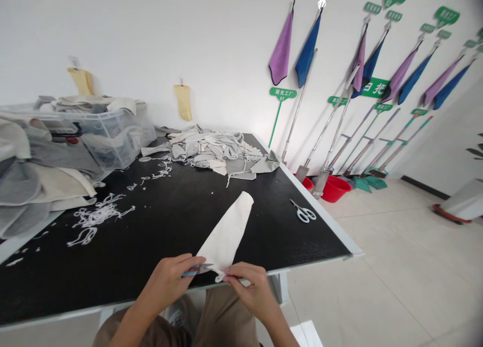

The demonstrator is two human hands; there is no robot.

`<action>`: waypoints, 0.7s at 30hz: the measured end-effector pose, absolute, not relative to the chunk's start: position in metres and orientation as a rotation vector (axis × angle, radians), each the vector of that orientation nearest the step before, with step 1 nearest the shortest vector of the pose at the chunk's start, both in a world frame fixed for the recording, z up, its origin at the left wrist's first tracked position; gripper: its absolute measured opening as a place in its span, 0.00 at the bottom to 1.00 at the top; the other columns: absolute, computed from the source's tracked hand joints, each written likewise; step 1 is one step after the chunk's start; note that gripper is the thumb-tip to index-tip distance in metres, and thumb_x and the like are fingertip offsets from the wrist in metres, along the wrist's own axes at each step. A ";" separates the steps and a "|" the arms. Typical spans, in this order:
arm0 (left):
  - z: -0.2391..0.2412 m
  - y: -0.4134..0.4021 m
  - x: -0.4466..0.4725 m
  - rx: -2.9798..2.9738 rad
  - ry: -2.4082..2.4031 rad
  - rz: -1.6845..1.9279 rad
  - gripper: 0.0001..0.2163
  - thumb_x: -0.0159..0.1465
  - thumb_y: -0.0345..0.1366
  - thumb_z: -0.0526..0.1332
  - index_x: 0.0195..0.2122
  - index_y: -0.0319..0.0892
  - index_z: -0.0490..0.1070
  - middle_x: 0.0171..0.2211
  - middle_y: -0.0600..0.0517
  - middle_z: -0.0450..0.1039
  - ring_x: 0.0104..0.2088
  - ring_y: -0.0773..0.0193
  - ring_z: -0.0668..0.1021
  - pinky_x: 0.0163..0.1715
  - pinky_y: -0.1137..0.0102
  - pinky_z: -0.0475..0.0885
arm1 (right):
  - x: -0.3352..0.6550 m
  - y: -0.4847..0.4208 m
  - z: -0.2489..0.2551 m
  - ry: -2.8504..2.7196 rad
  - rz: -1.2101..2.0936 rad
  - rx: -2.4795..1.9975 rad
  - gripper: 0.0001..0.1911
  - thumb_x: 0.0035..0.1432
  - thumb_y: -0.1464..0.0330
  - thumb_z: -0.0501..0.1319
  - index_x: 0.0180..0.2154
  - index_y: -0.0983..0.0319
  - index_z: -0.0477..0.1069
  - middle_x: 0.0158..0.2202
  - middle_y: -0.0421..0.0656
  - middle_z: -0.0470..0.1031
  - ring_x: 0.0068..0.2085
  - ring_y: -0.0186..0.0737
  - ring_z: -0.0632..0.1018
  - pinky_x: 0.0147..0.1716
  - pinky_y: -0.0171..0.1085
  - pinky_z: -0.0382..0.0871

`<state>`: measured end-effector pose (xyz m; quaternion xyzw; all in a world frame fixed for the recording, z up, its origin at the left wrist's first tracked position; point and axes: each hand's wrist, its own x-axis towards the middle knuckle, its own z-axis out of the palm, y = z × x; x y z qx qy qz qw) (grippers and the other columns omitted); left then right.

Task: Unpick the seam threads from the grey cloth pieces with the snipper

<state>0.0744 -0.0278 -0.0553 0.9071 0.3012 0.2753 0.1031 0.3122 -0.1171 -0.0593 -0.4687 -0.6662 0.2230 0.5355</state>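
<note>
White cloth, one long tapered piece (227, 234), lies on the black surface (181, 221) with its narrow end drawn over the near edge, where both hands meet it. Left hand (171, 276) is closed around a small blue-handled cutting tool (195, 270) whose tip points at the cloth's end; right hand (251, 284) pinches that same end between thumb and fingertips.

One pair of white-handled scissors (304, 212) lies apart near the right edge. One heap of grey and cream cloth pieces (215, 153) sits at the far side, and one clear plastic bin (109, 131) filled with more fabric stands at the far left, with a further stack of grey and cream pieces (41, 181) in front of it. White thread clippings (94, 219) are scattered in several small clusters across the left half.

Between the heap, the clippings and the scissors, the middle of the black top is open around the cloth. Beyond the right edge the floor is pale tile (396, 266). Along the white wall hang purple and blue cloths (294, 50) in pairs, five pairs in view, above leaning mop handles, and two red buckets (334, 188) stand below them.
</note>
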 end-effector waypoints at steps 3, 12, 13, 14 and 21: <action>-0.056 -0.033 0.073 2.657 0.926 0.756 0.17 0.63 0.27 0.56 0.49 0.48 0.78 0.31 0.52 0.78 0.28 0.68 0.79 0.31 0.78 0.71 | 0.313 -0.122 -0.061 -1.603 0.487 -1.093 0.06 0.60 0.73 0.64 0.36 0.59 0.81 0.33 0.43 0.82 0.34 0.38 0.82 0.36 0.34 0.77; -0.042 -0.053 0.079 2.464 1.172 0.526 0.20 0.63 0.30 0.57 0.54 0.55 0.74 0.43 0.53 0.81 0.39 0.60 0.82 0.42 0.71 0.75 | 0.313 -0.140 -0.068 -1.729 0.381 -1.298 0.13 0.64 0.74 0.57 0.47 0.60 0.77 0.38 0.46 0.78 0.38 0.40 0.79 0.38 0.36 0.75; -0.041 -0.055 0.080 2.440 1.191 0.496 0.21 0.63 0.30 0.57 0.55 0.56 0.73 0.44 0.53 0.81 0.41 0.59 0.82 0.43 0.70 0.75 | 0.312 -0.142 -0.069 -1.729 0.380 -1.329 0.13 0.65 0.74 0.57 0.46 0.60 0.77 0.37 0.46 0.78 0.37 0.40 0.79 0.37 0.36 0.74; -0.041 -0.057 0.080 2.418 1.206 0.474 0.22 0.62 0.30 0.57 0.56 0.57 0.72 0.45 0.54 0.81 0.41 0.58 0.82 0.43 0.69 0.75 | 0.311 -0.144 -0.068 -1.716 0.384 -1.355 0.12 0.65 0.74 0.57 0.45 0.60 0.77 0.36 0.45 0.78 0.36 0.39 0.79 0.37 0.36 0.74; -0.037 -0.083 0.070 1.896 1.163 0.639 0.22 0.63 0.47 0.61 0.59 0.54 0.69 0.51 0.50 0.76 0.46 0.58 0.79 0.44 0.70 0.74 | 0.298 -0.157 -0.058 -1.501 0.503 -1.369 0.09 0.64 0.70 0.58 0.35 0.60 0.78 0.29 0.42 0.77 0.30 0.37 0.77 0.29 0.33 0.69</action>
